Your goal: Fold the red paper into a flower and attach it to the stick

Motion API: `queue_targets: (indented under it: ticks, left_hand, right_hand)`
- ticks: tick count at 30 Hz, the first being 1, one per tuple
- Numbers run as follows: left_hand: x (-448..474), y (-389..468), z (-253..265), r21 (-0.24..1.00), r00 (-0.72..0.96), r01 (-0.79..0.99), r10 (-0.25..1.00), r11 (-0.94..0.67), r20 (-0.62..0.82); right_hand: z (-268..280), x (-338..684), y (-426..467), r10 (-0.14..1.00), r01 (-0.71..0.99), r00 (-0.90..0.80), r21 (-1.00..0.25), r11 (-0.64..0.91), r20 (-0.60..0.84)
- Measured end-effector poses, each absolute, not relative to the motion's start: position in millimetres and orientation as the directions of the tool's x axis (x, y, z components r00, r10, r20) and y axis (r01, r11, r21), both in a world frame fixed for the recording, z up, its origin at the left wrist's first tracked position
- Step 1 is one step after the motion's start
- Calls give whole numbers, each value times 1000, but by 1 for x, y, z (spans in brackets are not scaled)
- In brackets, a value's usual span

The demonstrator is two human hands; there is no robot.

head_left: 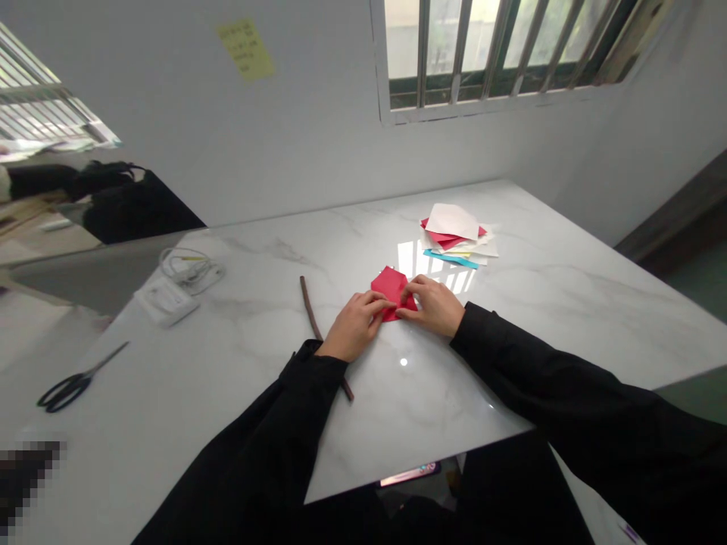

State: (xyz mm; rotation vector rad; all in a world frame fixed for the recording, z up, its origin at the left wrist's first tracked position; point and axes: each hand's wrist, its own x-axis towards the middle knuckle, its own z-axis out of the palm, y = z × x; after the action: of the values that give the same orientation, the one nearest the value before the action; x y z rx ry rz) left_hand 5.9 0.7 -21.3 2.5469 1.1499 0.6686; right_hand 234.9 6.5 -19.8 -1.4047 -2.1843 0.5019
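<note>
A small piece of red paper (387, 282) with angled edges lies on the marble-patterned table in front of me. My left hand (355, 324) comes from the lower left, its fingers closed together on the paper's near edge. From the right, my right hand (432, 304) pinches the paper's right side between thumb and fingers. The fingertips of both hands almost meet and hide part of the near edge. A thin brown twig (310, 309) lies to the left, passing under my left wrist and sleeve.
Stacked white, red and blue paper pieces (453, 222) lie beyond my right hand. Black-handled scissors (73, 387) are at the far left, below a white box (166, 300) and a coiled white cable (187, 270). A phone (410, 474) shows below the table's near edge.
</note>
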Motion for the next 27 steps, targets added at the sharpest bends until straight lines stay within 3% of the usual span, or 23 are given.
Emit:
queue_targets:
  ticks: [9, 27]
  left_hand:
    - [5, 1, -22, 439, 585, 617, 754, -653, 299]
    - [5, 3, -24, 427, 596, 614, 744, -664, 301]
  right_hand:
    - [-21, 263, 24, 825, 585, -550, -644, 492, 131]
    - [-17, 267, 25, 808, 584, -573, -622, 521, 138]
